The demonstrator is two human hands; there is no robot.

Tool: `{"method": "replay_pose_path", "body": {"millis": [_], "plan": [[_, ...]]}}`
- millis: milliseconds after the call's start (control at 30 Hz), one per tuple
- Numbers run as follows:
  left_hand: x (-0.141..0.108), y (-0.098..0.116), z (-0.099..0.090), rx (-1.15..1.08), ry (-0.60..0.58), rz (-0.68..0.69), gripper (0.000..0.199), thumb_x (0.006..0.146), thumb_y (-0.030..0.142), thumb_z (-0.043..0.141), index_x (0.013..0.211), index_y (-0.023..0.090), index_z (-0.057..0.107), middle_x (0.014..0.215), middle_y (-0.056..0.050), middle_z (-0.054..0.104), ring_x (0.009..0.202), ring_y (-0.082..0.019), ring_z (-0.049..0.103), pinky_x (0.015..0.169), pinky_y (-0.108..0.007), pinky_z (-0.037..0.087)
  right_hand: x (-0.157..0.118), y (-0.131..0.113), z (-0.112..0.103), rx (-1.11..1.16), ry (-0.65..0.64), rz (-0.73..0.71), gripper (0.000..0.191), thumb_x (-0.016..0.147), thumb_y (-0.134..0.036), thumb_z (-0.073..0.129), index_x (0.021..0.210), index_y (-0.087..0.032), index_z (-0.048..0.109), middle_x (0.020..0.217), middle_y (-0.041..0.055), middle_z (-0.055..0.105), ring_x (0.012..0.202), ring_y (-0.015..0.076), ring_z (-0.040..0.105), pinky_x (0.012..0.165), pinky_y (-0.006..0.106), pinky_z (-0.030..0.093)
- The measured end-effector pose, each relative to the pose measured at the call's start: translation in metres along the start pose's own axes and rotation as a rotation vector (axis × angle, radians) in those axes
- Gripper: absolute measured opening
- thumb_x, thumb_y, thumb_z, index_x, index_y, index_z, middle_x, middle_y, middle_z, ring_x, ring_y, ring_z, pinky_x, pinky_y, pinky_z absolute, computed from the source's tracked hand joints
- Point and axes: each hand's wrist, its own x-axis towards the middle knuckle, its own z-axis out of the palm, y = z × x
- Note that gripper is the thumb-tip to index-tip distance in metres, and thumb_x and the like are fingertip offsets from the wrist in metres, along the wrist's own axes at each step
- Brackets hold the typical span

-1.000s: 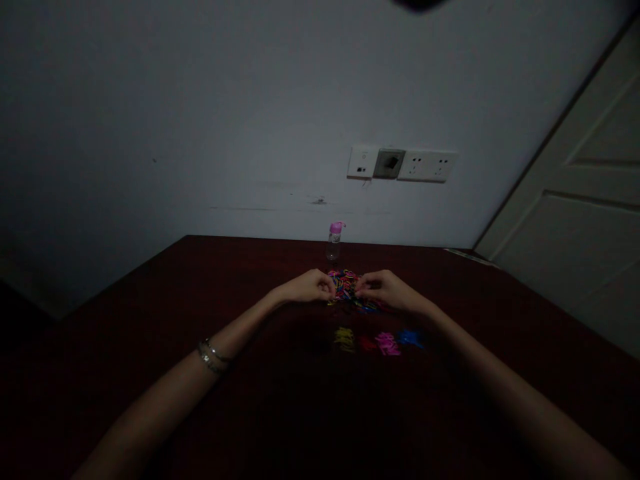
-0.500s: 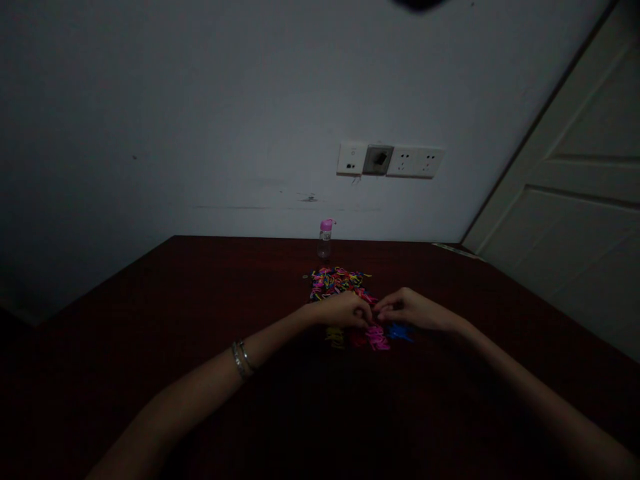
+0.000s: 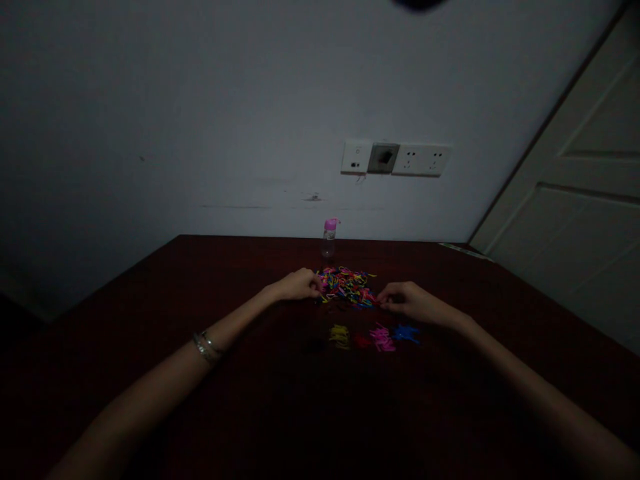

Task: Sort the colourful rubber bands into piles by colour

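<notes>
A mixed heap of small, colourful rubber bands point(image 3: 347, 285) lies on the dark red table. At the heap's left edge is my left hand point(image 3: 300, 285), its fingers curled closed against the bands; what they pinch is hidden. My right hand point(image 3: 413, 303) is at the right edge, thumb and fingertips pressed together beside some red bands. I cannot make out what lies between them. Nearer to me are sorted piles: yellow bands point(image 3: 340, 337), dim red bands point(image 3: 361, 341), pink bands point(image 3: 383, 338) and blue bands point(image 3: 407, 333).
Behind the heap stands a clear bottle point(image 3: 329, 243) with a pink cap. The table point(image 3: 240, 257) meets a pale wall point(image 3: 225, 133) carrying a row of sockets point(image 3: 395, 159). A panelled door point(image 3: 590, 193) is on the right. The light is dim.
My left hand has moved left and away from me, from near the right hand to the heap's left edge, uncovering the heap and the sorted piles. My right hand stays at the heap's right side.
</notes>
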Motion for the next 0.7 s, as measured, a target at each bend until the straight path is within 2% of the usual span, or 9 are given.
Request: {"method": "replay_pose_path", "body": {"millis": [200,367,467,600,700], "plan": [[0.012,0.015,0.017,0.077,0.051,0.010,0.017,0.071,0.031,0.057,0.077,0.018,0.066,0.066,0.001,0.058,0.056,-0.008,0.046,0.050,-0.019,0.026,-0.014,-0.007,-0.003,-0.050,-0.063,-0.010,0.030,0.071,-0.035,0.060,0.094,-0.017,0.062,0.091,0.0060,0.061,0.080,0.0174,0.055,0.072,0.030,0.044],[0.015,0.016,0.016,0.097,0.086,0.001,0.015,0.072,0.028,0.056,0.074,0.017,0.065,0.066,0.000,0.059,0.056,-0.009,0.047,0.049,-0.019,0.025,-0.040,-0.005,-0.008,-0.056,-0.178,-0.002,0.043,0.067,-0.035,0.063,0.108,-0.020,0.056,0.108,0.0074,0.053,0.095,0.0204,0.052,0.084,0.033,0.040],[0.015,0.017,0.011,0.072,0.115,0.003,0.017,0.073,0.028,0.055,0.077,0.016,0.066,0.067,-0.001,0.060,0.057,-0.009,0.048,0.051,-0.019,0.027,-0.049,-0.004,-0.005,-0.047,-0.171,0.003,0.047,0.066,-0.027,0.063,0.111,-0.020,0.053,0.111,0.0079,0.050,0.098,0.0209,0.050,0.086,0.033,0.039],[0.017,0.030,0.007,0.040,0.149,0.052,0.019,0.074,0.025,0.053,0.083,0.015,0.067,0.072,-0.002,0.062,0.061,-0.010,0.050,0.054,-0.019,0.030,-0.049,-0.004,0.001,-0.067,-0.147,-0.029,0.043,0.065,-0.019,0.059,0.108,-0.020,0.055,0.109,0.0073,0.050,0.098,0.0199,0.049,0.087,0.032,0.038],[0.020,0.050,0.014,0.039,0.129,0.136,0.020,0.075,0.024,0.052,0.084,0.015,0.067,0.070,-0.002,0.062,0.059,-0.010,0.050,0.053,-0.019,0.030,-0.044,-0.004,0.004,-0.073,-0.161,-0.073,0.031,0.067,-0.017,0.057,0.097,-0.019,0.060,0.102,0.0062,0.053,0.092,0.0182,0.051,0.083,0.030,0.039]]}}
